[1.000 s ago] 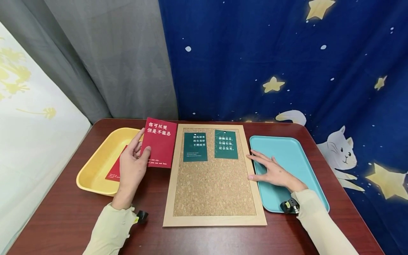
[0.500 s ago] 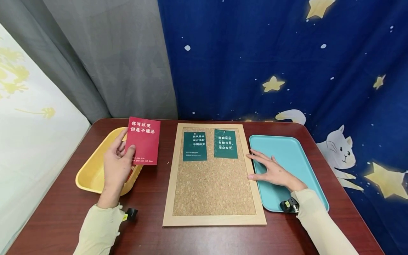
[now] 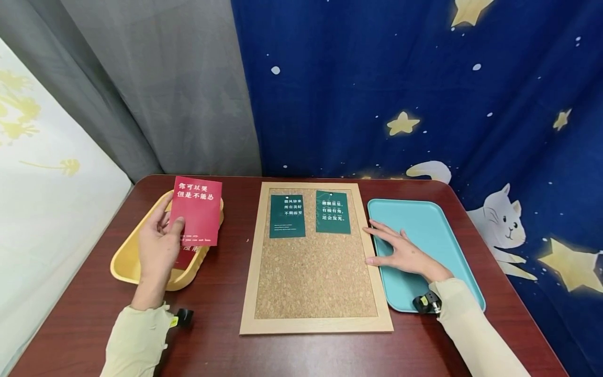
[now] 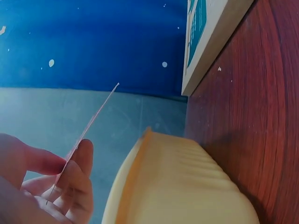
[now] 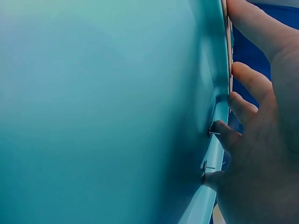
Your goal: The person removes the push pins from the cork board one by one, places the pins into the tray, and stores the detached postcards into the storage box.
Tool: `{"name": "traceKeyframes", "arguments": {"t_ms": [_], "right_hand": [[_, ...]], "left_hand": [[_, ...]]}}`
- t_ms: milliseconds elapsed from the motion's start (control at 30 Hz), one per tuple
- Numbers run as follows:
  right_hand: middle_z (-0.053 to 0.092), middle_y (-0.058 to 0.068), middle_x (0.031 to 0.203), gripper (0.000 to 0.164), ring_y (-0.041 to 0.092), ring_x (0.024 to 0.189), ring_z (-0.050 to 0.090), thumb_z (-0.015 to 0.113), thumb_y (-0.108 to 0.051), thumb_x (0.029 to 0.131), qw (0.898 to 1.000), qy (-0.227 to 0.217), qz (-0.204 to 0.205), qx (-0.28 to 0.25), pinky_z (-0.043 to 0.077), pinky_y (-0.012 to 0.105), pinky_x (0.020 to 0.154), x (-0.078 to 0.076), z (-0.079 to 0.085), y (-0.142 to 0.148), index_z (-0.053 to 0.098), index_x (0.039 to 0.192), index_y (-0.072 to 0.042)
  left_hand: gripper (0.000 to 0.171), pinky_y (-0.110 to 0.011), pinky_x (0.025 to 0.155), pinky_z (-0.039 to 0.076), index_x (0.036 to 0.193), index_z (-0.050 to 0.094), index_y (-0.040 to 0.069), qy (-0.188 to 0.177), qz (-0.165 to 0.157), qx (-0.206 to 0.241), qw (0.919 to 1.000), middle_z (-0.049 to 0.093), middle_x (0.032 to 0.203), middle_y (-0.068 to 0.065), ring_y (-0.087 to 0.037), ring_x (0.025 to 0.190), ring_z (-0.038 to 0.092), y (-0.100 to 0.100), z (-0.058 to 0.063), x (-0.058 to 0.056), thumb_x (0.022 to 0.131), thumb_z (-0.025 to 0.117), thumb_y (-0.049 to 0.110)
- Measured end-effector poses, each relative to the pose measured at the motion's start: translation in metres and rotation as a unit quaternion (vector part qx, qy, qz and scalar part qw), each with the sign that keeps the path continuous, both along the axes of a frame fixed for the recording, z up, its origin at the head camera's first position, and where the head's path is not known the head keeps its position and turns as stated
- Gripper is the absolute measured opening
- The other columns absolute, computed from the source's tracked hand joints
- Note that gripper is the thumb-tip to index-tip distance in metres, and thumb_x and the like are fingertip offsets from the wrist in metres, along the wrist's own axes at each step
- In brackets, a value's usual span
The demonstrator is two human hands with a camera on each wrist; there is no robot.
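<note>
So the left hand (image 3: 159, 250) has the red card (image 3: 200, 217) in a pinch, thumb on the printed face and fingers round the back; the left wrist view catches it nearly edge-on and tilted. The card hangs over the yellow basket (image 3: 123, 264), which sits at nine o'clock from the corkboard (image 3: 315, 283). Another red card (image 3: 185, 259) lies in the basket, mostly hidden.

The right hand (image 3: 405, 254) isn't gripping anything: thumb and fingers are spread, with the tips on the board's frame at about three o'clock, palm over the near part of the blue tray (image 3: 426, 225).

Compared with a second ago, the pinched card has swung toward nine o'clock, from right by the board's frame to above the basket. The right hand hasn't really budged, and the two green cards (image 3: 287, 217) are still on the board at eleven and one o'clock.

Pose-wise, the left forearm points between twelve and one, the right one between ten and eleven.
</note>
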State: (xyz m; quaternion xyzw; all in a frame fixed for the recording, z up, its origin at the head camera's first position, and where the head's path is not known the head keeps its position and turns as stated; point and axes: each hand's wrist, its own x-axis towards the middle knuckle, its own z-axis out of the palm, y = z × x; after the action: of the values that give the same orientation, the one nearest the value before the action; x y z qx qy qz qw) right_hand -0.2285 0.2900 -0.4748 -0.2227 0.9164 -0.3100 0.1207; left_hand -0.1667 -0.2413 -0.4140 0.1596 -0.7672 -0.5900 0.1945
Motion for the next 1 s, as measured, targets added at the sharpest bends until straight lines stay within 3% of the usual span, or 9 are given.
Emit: {"name": "traceKeyframes", "arguments": {"t_ms": [167, 667, 1000], "right_hand": [[0.022, 0.007, 0.175, 0.086, 0.040, 0.162, 0.019, 0.083, -0.047, 0.086, 1.000, -0.001, -0.001, -0.001, -0.006, 0.079, 0.121, 0.000, 0.000, 0.000, 0.044, 0.159, -0.023], [0.023, 0.006, 0.175, 0.086, 0.040, 0.162, 0.019, 0.083, -0.047, 0.086, 1.000, -0.002, -0.002, 0.000, -0.006, 0.078, 0.122, -0.001, -0.002, 0.000, 0.044, 0.159, -0.024], [0.023, 0.006, 0.175, 0.086, 0.040, 0.162, 0.019, 0.083, -0.047, 0.086, 1.000, 0.000, -0.002, -0.003, -0.006, 0.078, 0.122, 0.000, -0.003, 0.001, 0.045, 0.159, -0.024]], "left_hand": [[0.057, -0.009, 0.066, 0.056, 0.155, 0.050, 0.031, -0.011, 0.015, 0.014, 0.9997, 0.068, 0.117, 0.007, 0.003, 0.079, 0.067, -0.009, -0.002, -0.002, 0.102, 0.058, 0.010], [0.057, -0.007, 0.067, 0.054, 0.155, 0.048, 0.039, -0.068, 0.071, -0.017, 0.9950, 0.061, 0.139, -0.010, 0.000, 0.087, 0.061, -0.028, -0.008, -0.001, 0.104, 0.053, 0.014], [0.056, -0.010, 0.062, 0.054, 0.157, 0.043, 0.042, -0.098, 0.081, -0.048, 0.9908, 0.059, 0.130, -0.005, 0.000, 0.083, 0.059, -0.034, -0.014, 0.002, 0.106, 0.051, 0.020]]}}
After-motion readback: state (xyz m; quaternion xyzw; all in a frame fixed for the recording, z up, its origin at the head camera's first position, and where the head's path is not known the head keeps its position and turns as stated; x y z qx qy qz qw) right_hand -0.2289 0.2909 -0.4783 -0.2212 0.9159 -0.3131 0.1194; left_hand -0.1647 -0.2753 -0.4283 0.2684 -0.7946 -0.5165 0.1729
